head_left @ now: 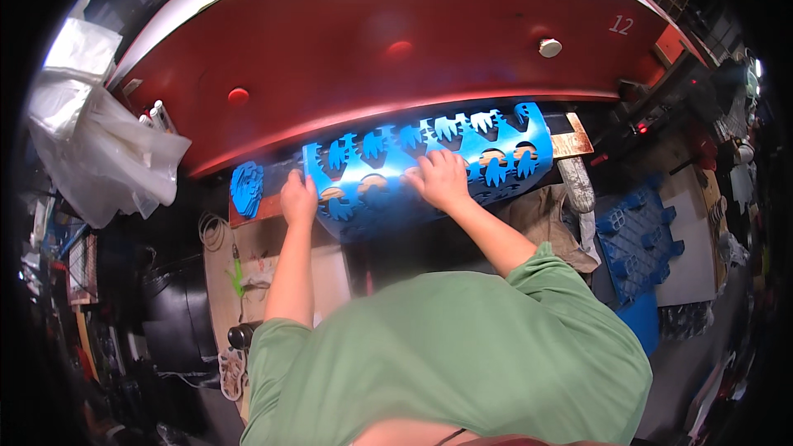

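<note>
A blue sheet [405,167] with rows of ragged, leaf-like cut-outs lies curved over the front edge of the red machine. At its left end is my left hand [298,196], the thumb touching the sheet's edge and the forefinger a little apart from it. Farther right, my right hand [443,179] rests on the sheet's face with its fingers spread and slightly bent. Under those fingertips I cannot make out any loose piece. To the left of my left hand sits a small stack of blue cut pieces [246,190].
Beyond the sheet rises the wide red machine panel [372,41]. Clear plastic bags [116,132] hang at the left. A rusty metal bracket [572,142] juts out past the sheet's right end, with brown cloth [541,223] below it. A blue plastic pallet [636,235] stands at the right.
</note>
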The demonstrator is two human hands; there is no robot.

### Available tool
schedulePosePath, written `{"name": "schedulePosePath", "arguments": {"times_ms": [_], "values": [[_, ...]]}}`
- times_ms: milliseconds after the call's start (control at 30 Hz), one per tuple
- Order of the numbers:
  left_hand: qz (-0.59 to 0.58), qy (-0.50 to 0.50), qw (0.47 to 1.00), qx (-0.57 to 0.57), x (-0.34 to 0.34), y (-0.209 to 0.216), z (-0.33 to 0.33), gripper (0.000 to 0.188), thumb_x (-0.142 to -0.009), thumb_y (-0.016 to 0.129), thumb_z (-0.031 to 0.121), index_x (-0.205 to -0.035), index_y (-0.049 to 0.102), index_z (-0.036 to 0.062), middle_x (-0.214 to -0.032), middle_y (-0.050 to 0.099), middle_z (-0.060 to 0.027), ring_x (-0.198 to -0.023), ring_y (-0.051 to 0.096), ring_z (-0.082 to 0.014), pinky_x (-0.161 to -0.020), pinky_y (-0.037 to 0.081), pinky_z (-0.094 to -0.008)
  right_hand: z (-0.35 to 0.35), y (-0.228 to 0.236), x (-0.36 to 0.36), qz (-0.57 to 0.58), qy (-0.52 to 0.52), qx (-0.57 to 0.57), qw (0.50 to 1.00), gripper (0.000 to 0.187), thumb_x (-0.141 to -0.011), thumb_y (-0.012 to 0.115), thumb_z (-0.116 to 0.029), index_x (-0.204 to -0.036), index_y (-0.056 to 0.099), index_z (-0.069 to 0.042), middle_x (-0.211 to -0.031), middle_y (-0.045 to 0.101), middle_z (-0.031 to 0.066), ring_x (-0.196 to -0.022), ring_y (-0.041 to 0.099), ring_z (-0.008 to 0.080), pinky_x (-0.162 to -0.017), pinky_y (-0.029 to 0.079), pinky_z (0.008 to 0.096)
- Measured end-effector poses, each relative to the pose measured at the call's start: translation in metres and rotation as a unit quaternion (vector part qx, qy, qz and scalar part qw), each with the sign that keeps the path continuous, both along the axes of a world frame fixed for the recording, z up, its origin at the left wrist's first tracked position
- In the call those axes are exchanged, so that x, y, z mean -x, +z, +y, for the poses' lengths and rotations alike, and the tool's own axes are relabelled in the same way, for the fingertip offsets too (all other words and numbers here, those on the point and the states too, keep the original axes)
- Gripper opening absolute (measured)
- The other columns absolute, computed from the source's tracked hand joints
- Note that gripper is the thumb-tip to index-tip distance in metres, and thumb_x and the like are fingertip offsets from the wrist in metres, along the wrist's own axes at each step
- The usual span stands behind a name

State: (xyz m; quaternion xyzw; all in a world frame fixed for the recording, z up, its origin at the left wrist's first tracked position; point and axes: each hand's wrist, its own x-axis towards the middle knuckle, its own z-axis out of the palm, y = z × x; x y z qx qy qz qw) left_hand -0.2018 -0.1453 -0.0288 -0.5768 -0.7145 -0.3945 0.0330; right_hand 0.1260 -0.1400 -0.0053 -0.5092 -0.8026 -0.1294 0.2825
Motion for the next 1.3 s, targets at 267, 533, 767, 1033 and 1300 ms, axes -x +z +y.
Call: {"name": "schedulePosePath", "arguments": {"times_ms": [267,533,767,1033,1300], "values": [[0.027,-0.066,0.997,-0.01,0.015,-0.006,-0.015,0.016,-0.085,0.065,0.016,-0.09,0.056,0.0039,-0.087,0.062,-0.0198,-0.088,0.057,-0.0411,-0.076,0.045,-0.0507,-0.019,0.007,0.013,-0.019,-0.009,0.01,1.0,0.043,-0.081,0.065,-0.048,-0.097,0.068,-0.008,-0.104,0.063,0.0054,-0.101,0.053,0.0253,-0.086,0.037,0.0436],[-0.013,-0.055,0.998,0.016,0.027,-0.002,-0.009,0.02,-0.085,0.066,0.018,-0.092,0.057,0.0027,-0.087,0.063,-0.0212,-0.088,0.058,-0.0415,-0.076,0.045,-0.0503,-0.015,0.02,0.028,-0.056,-0.019,0.058,0.997,0.049,-0.086,0.058,-0.052,-0.101,0.069,-0.007,-0.108,0.062,0.0057,-0.105,0.052,0.0256,-0.088,0.037,0.0424],[-0.058,-0.119,0.984,0.123,0.072,0.04,0.066,0.027,-0.083,0.07,0.025,-0.089,0.057,0.0028,-0.08,0.063,-0.0165,-0.079,0.061,-0.0352,-0.068,0.047,-0.0452,0.094,0.069,0.042,-0.068,0.05,0.298,0.951,0.051,-0.086,0.061,-0.053,-0.111,0.07,-0.009,-0.107,0.064,0.0107,-0.104,0.055,0.0319,-0.091,0.045,0.044],[0.029,-0.193,0.98,-0.027,0.073,0.071,0.177,0.016,-0.082,0.071,0.015,-0.087,0.064,0.0019,-0.083,0.065,-0.0141,-0.077,0.062,-0.0324,-0.069,0.05,-0.0394,0.257,0.07,0.134,0.154,-0.028,0.228,0.961,0.05,-0.085,0.068,-0.038,-0.12,0.062,-0.003,-0.118,0.061,0.0207,-0.109,0.059,0.0353,-0.094,0.047,0.0434],[0.089,-0.308,0.947,0.011,0.009,0.031,0.137,0.035,-0.075,0.072,0.011,-0.109,0.067,0.0045,-0.111,0.066,-0.0117,-0.107,0.062,-0.0325,-0.095,0.048,-0.0444,0.2,0.03,0.196,0.06,-0.076,0.21,0.973,0.062,-0.071,0.076,-0.044,-0.122,0.06,-0.013,-0.125,0.054,0.0204,-0.105,0.058,0.0385,-0.086,0.049,0.0494]]}}
